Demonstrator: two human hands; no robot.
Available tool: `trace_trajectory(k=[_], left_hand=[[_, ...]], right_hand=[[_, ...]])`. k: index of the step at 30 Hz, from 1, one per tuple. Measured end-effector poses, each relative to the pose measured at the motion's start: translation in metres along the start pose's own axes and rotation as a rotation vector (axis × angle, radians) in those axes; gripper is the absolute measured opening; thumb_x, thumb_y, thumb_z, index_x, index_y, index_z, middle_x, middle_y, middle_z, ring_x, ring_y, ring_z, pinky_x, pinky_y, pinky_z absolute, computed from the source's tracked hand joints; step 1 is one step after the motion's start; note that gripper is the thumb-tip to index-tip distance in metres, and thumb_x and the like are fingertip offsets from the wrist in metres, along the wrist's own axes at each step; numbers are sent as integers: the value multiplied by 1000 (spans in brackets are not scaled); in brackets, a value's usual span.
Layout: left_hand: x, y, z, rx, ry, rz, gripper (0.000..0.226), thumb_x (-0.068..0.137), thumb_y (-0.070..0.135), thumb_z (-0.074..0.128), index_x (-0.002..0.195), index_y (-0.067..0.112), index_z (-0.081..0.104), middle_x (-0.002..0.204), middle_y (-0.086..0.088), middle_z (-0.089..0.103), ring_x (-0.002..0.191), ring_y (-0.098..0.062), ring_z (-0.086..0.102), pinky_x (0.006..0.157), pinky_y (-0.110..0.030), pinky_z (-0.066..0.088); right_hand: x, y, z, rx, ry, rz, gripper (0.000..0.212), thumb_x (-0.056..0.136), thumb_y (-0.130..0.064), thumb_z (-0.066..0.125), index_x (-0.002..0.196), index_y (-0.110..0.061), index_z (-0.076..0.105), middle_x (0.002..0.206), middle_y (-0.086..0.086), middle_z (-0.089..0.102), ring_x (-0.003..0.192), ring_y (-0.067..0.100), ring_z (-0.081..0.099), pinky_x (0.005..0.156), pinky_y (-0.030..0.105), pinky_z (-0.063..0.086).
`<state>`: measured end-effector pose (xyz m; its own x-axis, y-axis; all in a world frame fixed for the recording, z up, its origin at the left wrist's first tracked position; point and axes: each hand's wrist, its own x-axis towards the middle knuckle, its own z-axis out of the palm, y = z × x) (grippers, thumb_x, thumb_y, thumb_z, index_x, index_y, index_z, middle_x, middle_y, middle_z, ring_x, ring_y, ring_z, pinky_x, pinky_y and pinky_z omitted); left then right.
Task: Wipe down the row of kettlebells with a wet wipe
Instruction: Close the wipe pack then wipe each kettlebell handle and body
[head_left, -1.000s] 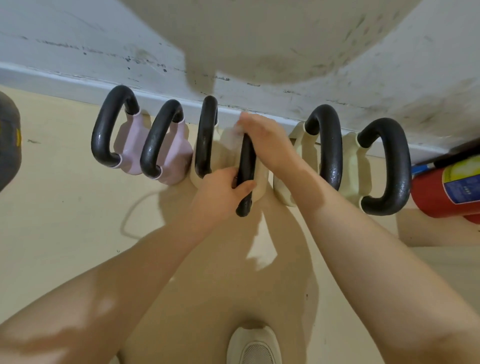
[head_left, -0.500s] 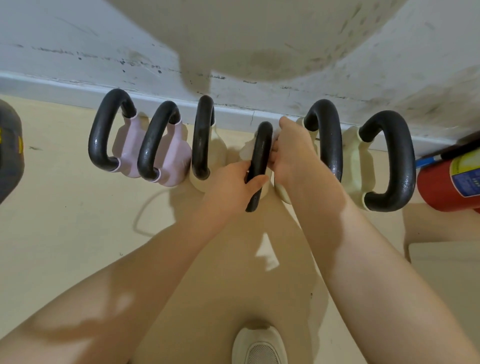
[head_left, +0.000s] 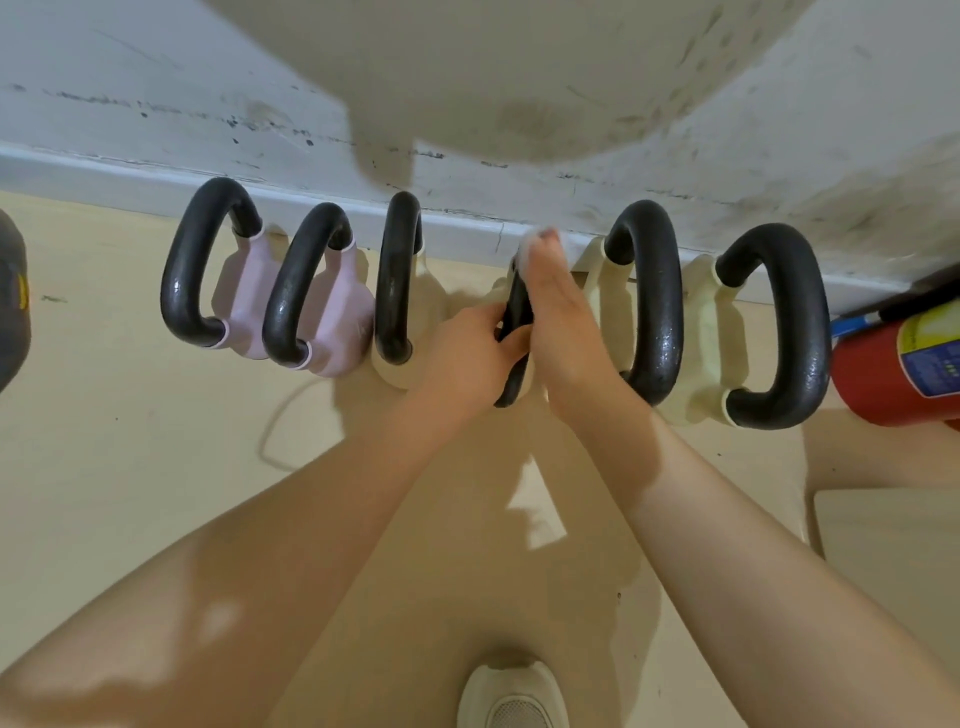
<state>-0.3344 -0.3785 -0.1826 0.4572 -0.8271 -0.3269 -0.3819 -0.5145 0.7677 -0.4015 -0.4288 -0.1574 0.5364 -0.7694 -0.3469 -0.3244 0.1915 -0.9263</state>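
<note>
1. Six kettlebells sit in a row on the beige floor (head_left: 104, 467), along the white baseboard (head_left: 78, 169) of a scuffed wall (head_left: 156, 78).
2. From the left: two pink kettlebells (head_left: 244, 306) (head_left: 337, 322), then four cream ones; all have black handles.
3. Third kettlebell (head_left: 397, 280) stands w/ its handle edge-on to the camera, just beside the second pink one.
4. Fourth kettlebell (head_left: 514, 322) is the one being worked on; its cream body is mostly hidden behind both hands, only the thin black handle shows.
5. Left hand (head_left: 467, 358) is curled round the lower part of that handle, thumb across the front.
6. Right hand (head_left: 558, 322) lies along the handle's right side, fingers stretched toward the wall, pressing a white wet wipe (head_left: 530, 247) at the handle's top. Only a small blurred bit of the wipe shows at the fingertips.
7. Fifth kettlebell (head_left: 649, 301) and sixth kettlebell (head_left: 779, 322) stand to the right, handles glossy w/ wet-looking specks.
8. A red fire extinguisher (head_left: 898, 364) lies at the far right, near the sixth one.
9. A dark round object (head_left: 13, 301) shows at the left edge; can't tell what it is.
10. A white shoe (head_left: 511, 693) is at the bottom centre.
</note>
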Motion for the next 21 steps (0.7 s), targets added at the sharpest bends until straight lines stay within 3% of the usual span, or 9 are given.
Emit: trace_trajectory(k=[2, 4, 7, 11, 13, 15, 17, 19, 21], left_hand=[[7, 1, 0, 48, -3, -6, 22, 93, 22, 45, 70, 21, 49, 67, 6, 54, 73, -21, 58, 68, -28, 43], [14, 5, -3, 11, 7, -18, 19, 93, 16, 44, 83, 9, 59, 80, -8, 63, 85, -29, 60, 76, -35, 46], [19, 10, -2, 83, -26, -53, 27, 94, 14, 43, 67, 14, 48, 70, -5, 54, 76, -25, 54, 75, -33, 45], [15, 16, 1, -192, 9, -75, 22, 93, 27, 49, 89, 9, 61, 83, -8, 66, 83, -23, 63, 80, -35, 50], [12, 12, -5, -275, -39, -103, 20, 92, 26, 51, 101, 12, 63, 96, -7, 68, 92, -21, 63, 86, -33, 50], [7, 3, -15, -423, -151, -180, 22, 91, 18, 54, 110, 10, 60, 105, -8, 67, 100, -20, 63, 92, -31, 49], [0, -8, -23, -632, -192, -274, 35, 89, 8, 55, 124, 6, 52, 116, -12, 64, 108, -20, 61, 99, -32, 47], [-5, -18, -29, -752, -126, -317, 43, 88, 3, 53, 130, 8, 45, 120, -11, 62, 112, -18, 58, 102, -32, 44], [-9, -19, -33, -793, -75, -300, 34, 88, 3, 49, 121, 11, 50, 108, -6, 59, 109, -13, 53, 96, -27, 43]], right_hand=[[6, -5, -2, -192, -72, -95, 51, 102, -38, 23, 148, -20, 17, 157, -2, 17, 144, 9, 12, 119, 30, 10], [2, 3, -6, -314, -151, -170, 48, 103, -26, 22, 148, -10, 16, 159, -2, 4, 142, 2, 1, 116, 16, 3], [-5, 18, -19, -344, -206, -211, 46, 103, -21, 24, 147, -10, 20, 158, -4, 7, 137, -5, 5, 111, 6, 4], [20, 16, -29, -281, -114, -168, 46, 101, -32, 27, 143, -16, 35, 154, -5, 27, 143, 4, 15, 118, 23, 12], [27, 12, -32, -501, -159, -314, 42, 101, -29, 28, 134, -12, 49, 146, 0, 42, 140, 6, 23, 119, 27, 11], [32, 12, -38, -830, -311, -540, 42, 100, -23, 29, 114, -6, 64, 127, 6, 60, 131, 11, 39, 117, 19, 5], [44, 1, -45, -988, -375, -508, 41, 99, -23, 31, 99, -6, 68, 113, 6, 64, 117, 18, 49, 112, 14, 15], [55, -3, -45, -1104, -324, -560, 39, 98, -26, 34, 85, -6, 66, 96, 7, 62, 100, 23, 53, 103, 31, 36], [51, 2, -32, -1396, -312, -737, 40, 93, -29, 39, 69, -8, 63, 75, 6, 61, 88, 27, 57, 97, 42, 40]])
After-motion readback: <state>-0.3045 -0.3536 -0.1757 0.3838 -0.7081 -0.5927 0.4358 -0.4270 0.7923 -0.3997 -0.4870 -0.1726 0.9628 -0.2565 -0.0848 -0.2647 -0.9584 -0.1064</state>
